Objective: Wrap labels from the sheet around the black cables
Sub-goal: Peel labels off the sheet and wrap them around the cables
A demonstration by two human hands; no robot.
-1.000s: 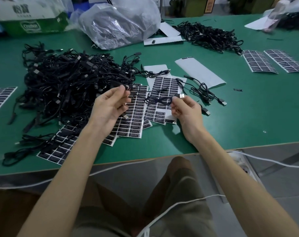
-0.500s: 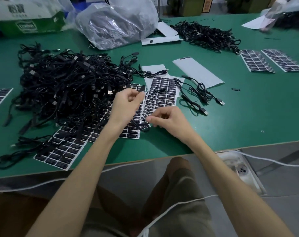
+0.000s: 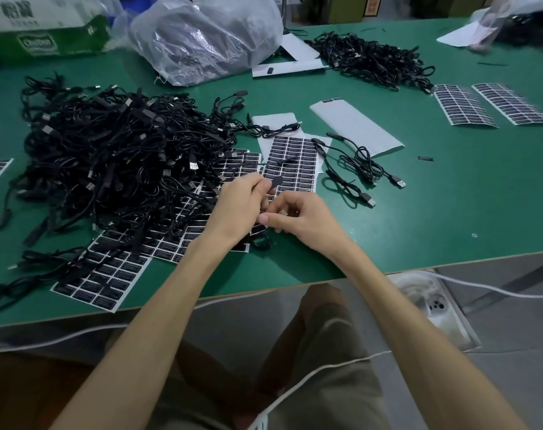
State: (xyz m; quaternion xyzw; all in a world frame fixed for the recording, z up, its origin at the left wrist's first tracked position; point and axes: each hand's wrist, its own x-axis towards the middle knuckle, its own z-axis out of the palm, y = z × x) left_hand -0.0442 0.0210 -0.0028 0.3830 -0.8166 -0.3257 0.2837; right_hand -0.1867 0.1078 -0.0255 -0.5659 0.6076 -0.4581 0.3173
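Note:
My left hand (image 3: pixel 243 201) pinches a thin black cable (image 3: pixel 276 162) whose free end runs up and right over a label sheet (image 3: pixel 295 164). A small black label (image 3: pixel 276 182) sticks up at its fingertips. My right hand (image 3: pixel 298 217) has curled fingers pressed against the left hand, pinching at the same cable; the exact contact is hidden. More label sheets (image 3: pixel 108 274) lie under both hands. A big heap of black cables (image 3: pixel 108 156) sits to the left.
Two loose cables (image 3: pixel 354 169) lie right of the sheets beside blank backing paper (image 3: pixel 357 128). A second cable pile (image 3: pixel 372 60), a plastic bag (image 3: pixel 208 35) and a carton (image 3: pixel 43 29) stand at the back. More label sheets (image 3: pixel 493 102) lie far right. The table edge (image 3: pixel 388 271) is near.
Both hands came together over the lower label sheets, the right hand moving left and down. A black label now stands at the left fingertips beside the cable.

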